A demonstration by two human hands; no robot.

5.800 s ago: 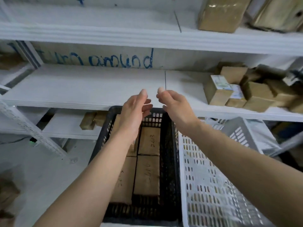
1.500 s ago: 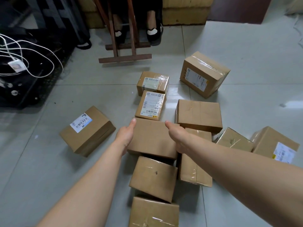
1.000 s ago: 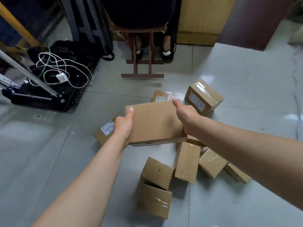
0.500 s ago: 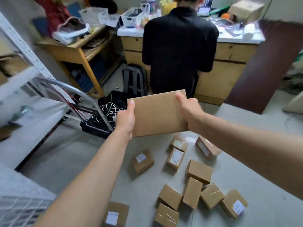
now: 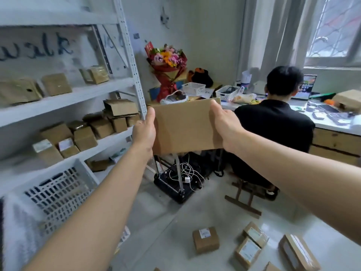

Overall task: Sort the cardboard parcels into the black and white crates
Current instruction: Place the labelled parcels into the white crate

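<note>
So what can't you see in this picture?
All head view:
- Held parcel: any label faces away; only a plain side shows.
- Black crate: only a dark sliver shows at the left edge.
- White crate: its inside is blurred.
- Floor parcels: label print too small.
- Fingers of left hand and right hand: behind the parcel.

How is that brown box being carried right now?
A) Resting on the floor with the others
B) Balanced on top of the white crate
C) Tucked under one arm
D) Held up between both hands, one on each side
D: the cardboard parcel is held up off the floor, with the left hand gripping its left edge and the right hand gripping its right edge.
</note>
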